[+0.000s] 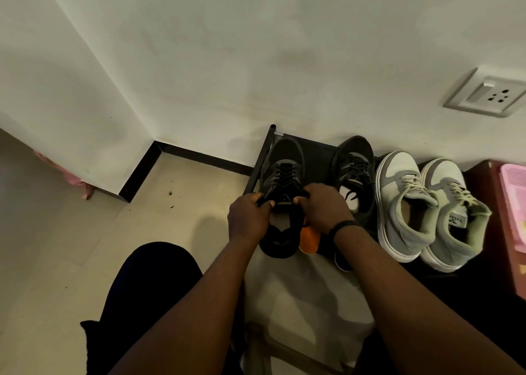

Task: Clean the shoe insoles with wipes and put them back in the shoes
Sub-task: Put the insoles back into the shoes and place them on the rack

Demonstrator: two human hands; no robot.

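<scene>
Both sides of the black shoe [281, 175] are gripped at its opening, on the rack's [263, 152] left end, by left hand [248, 216] and right hand [323, 204]. An orange insole [308, 239] lies just right of its heel; it could be knocked off if the shoe is dragged.

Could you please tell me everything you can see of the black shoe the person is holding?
The black shoe is a dark lace-up sneaker with grey panels and black laces, toe towards the wall, on the shoe rack. The left hand and right hand grip its collar on either side, spreading the opening. An orange insole shows beside its heel.
</scene>
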